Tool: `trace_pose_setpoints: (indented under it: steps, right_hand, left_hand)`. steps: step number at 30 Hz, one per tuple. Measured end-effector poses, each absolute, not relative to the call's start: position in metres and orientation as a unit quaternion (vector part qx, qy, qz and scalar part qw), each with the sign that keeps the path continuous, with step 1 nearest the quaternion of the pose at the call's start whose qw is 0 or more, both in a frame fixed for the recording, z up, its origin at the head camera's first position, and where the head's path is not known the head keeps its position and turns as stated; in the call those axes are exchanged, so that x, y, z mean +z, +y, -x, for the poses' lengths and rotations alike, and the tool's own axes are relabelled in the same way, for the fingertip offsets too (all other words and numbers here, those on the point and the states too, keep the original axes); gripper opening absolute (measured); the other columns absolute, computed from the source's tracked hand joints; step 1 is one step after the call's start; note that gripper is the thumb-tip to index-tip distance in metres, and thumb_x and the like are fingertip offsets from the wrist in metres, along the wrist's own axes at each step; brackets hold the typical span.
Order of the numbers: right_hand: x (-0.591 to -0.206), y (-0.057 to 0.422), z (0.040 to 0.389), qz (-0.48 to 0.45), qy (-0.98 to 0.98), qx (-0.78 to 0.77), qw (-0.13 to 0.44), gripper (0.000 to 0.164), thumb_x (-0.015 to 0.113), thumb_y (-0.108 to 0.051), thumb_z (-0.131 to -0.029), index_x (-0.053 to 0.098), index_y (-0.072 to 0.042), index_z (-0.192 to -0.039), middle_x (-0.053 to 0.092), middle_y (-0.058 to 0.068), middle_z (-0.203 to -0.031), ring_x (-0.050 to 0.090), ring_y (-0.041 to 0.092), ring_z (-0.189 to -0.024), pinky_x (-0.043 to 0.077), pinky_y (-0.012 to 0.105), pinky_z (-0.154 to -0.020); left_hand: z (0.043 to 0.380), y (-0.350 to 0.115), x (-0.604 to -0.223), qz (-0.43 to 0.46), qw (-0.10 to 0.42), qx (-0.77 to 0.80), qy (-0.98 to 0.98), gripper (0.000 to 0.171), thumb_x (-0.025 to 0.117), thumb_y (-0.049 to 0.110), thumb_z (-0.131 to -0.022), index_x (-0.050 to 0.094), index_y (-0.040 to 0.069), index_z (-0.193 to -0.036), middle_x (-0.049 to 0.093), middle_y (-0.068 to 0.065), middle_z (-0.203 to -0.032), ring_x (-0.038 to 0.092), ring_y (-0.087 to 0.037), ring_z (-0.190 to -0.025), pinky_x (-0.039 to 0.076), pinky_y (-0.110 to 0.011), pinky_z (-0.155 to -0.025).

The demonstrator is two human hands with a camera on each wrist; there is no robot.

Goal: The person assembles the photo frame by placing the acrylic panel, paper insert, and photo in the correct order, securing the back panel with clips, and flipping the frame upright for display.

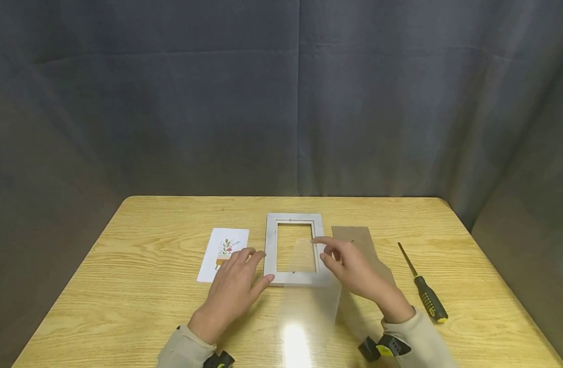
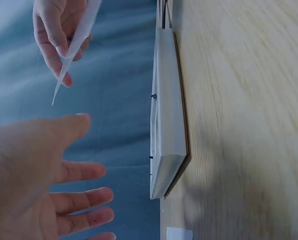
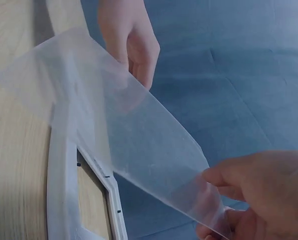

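Observation:
A clear plastic sheet (image 1: 313, 304) is held tilted over the near part of a light grey picture frame (image 1: 270, 245) in the head view. My right hand (image 1: 355, 268) pinches one edge of it between thumb and fingers; the sheet (image 3: 149, 135) spans much of the right wrist view. My left hand (image 1: 232, 289) is beside the frame's left edge, fingers extended. In the left wrist view that left hand (image 2: 44, 170) holds nothing, and the frame (image 2: 168, 105) lies flat on the table. Small dark tabs show along the frame's inner edge.
A white card (image 1: 217, 250) printed with a potted plant lies left of the frame, partly behind my left hand. To the right are a brown backing board (image 1: 361, 240), partly covered by my right hand, and a black-and-yellow screwdriver (image 1: 426, 291). A dark curtain (image 1: 217, 128) hangs behind the wooden table (image 1: 138, 286).

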State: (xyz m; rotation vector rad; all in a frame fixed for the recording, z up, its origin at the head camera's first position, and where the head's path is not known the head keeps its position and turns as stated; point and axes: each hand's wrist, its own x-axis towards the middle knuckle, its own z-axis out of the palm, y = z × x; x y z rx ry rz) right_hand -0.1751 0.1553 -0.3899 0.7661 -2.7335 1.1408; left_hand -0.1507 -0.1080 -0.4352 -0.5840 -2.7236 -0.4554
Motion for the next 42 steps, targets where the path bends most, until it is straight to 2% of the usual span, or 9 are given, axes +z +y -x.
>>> trace_pose_setpoints:
  steps: [6,14,23,31,35,39,42]
  right_hand:
    - [-0.391,0.157,0.186,-0.247,-0.892,0.375,0.055,0.035,0.053,-0.005,-0.091,0.060,-0.006,-0.126,0.053,-0.004,-0.076,0.044,0.018,-0.065,0.037,0.027,-0.052]
    - [-0.387,0.159,0.197,-0.232,-0.888,0.392,0.066,0.037,0.049,-0.002,-0.091,0.059,-0.005,-0.126,0.054,-0.001,-0.078,0.044,0.018,-0.065,0.038,0.029,-0.054]
    - [-0.384,0.165,0.202,-0.222,-0.880,0.409,0.090,0.041,0.048,0.001,-0.089,0.057,-0.006,-0.128,0.056,0.003,-0.078,0.046,0.014,-0.057,0.040,0.026,-0.048]
    - [-0.383,0.171,0.205,-0.223,-0.866,0.440,0.082,0.038,0.050,-0.002,-0.093,0.056,-0.007,-0.130,0.059,0.006,-0.087,0.055,0.017,-0.070,0.046,0.029,-0.056]
    - [-0.383,0.173,0.206,-0.207,-0.857,0.463,0.096,0.033,0.053,-0.007,-0.093,0.060,-0.009,-0.125,0.062,0.007,-0.089,0.059,0.020,-0.079,0.050,0.032,-0.067]
    - [-0.381,0.174,0.206,-0.168,-0.841,0.499,0.121,0.023,0.058,-0.015,-0.091,0.065,-0.006,-0.111,0.065,0.010,-0.089,0.059,0.017,-0.075,0.049,0.027,-0.063]
    - [-0.378,0.172,0.205,-0.140,-0.822,0.533,0.141,0.019,0.061,-0.016,-0.089,0.066,0.000,-0.098,0.066,0.016,-0.086,0.059,0.011,-0.071,0.047,0.021,-0.058]
  left_hand:
    - [0.153,-0.109,-0.435,0.213,0.154,-0.152,-0.953,0.055,0.056,0.049,-0.088,0.058,0.009,-0.126,0.055,-0.011,-0.126,0.050,-0.027,-0.115,0.044,-0.043,-0.093]
    - [0.155,-0.109,-0.436,0.216,0.147,-0.152,-0.953,0.055,0.055,0.051,-0.088,0.057,0.012,-0.127,0.054,-0.010,-0.127,0.050,-0.028,-0.115,0.045,-0.043,-0.090]
    - [0.158,-0.108,-0.436,0.209,0.144,-0.154,-0.955,0.056,0.058,0.048,-0.087,0.058,0.010,-0.127,0.055,-0.011,-0.125,0.050,-0.029,-0.115,0.045,-0.044,-0.090]
    - [0.160,-0.109,-0.438,0.214,0.154,-0.156,-0.952,0.053,0.058,0.046,-0.087,0.058,0.009,-0.126,0.055,-0.012,-0.124,0.051,-0.030,-0.114,0.046,-0.045,-0.088]
    - [0.160,-0.109,-0.438,0.213,0.154,-0.155,-0.952,0.053,0.058,0.046,-0.087,0.058,0.009,-0.126,0.055,-0.012,-0.125,0.051,-0.030,-0.114,0.046,-0.045,-0.089]
    - [0.160,-0.108,-0.437,0.213,0.148,-0.162,-0.952,0.054,0.059,0.047,-0.087,0.057,0.010,-0.127,0.055,-0.012,-0.125,0.050,-0.030,-0.115,0.046,-0.045,-0.089]
    - [0.161,-0.108,-0.437,0.213,0.143,-0.165,-0.952,0.056,0.058,0.048,-0.087,0.057,0.011,-0.128,0.055,-0.012,-0.126,0.050,-0.029,-0.116,0.046,-0.045,-0.089]
